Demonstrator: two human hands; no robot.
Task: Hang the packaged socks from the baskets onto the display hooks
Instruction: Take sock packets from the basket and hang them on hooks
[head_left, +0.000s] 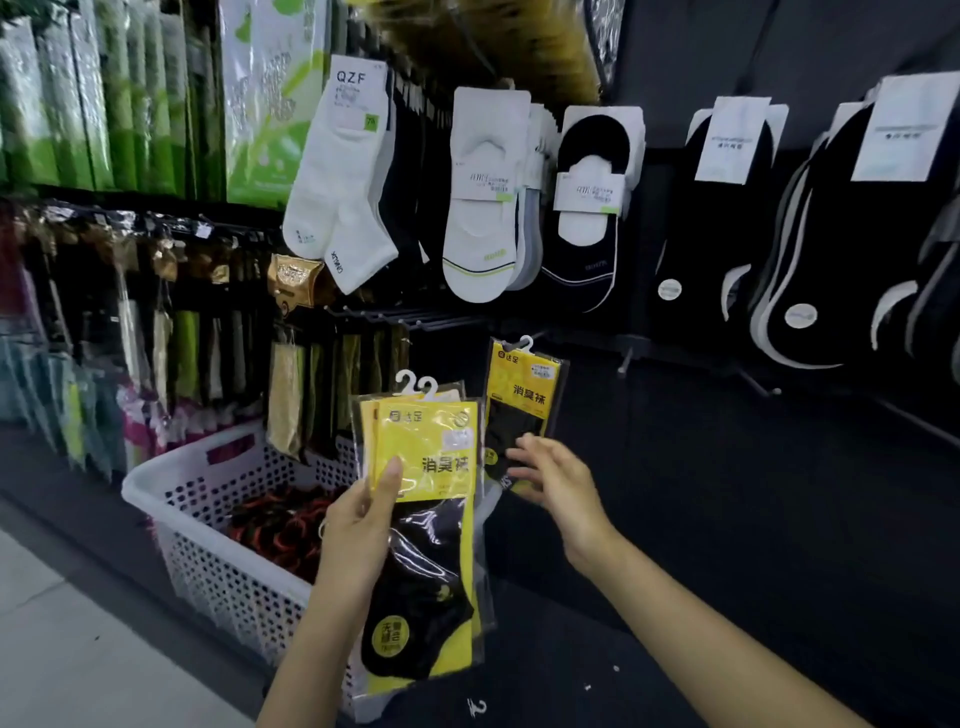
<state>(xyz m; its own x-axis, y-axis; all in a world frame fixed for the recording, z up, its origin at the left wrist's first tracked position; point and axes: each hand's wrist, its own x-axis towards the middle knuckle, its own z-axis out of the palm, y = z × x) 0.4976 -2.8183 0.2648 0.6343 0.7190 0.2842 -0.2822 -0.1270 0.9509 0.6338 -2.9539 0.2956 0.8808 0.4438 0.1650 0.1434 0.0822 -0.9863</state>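
My left hand (363, 519) grips a small stack of yellow-and-black sock packs (431, 493) with white plastic hangers on top, thumb pressed on the front pack. A single yellow-and-black sock pack (524, 395) hangs by its white hanger at a black display hook (519, 340) on the dark wall. My right hand (550, 478) is at this pack's lower edge with fingers spread and relaxed, touching or just off it. A white perforated basket (208, 499) stands on the floor at the left, with dark red-and-black socks inside.
White and black sock packs (483, 208) hang on hooks above. Bare black hooks (628, 353) stick out of the dark panel to the right. Packaged stockings (156, 312) fill the racks at left. A loose white hanger (477, 707) lies on the floor.
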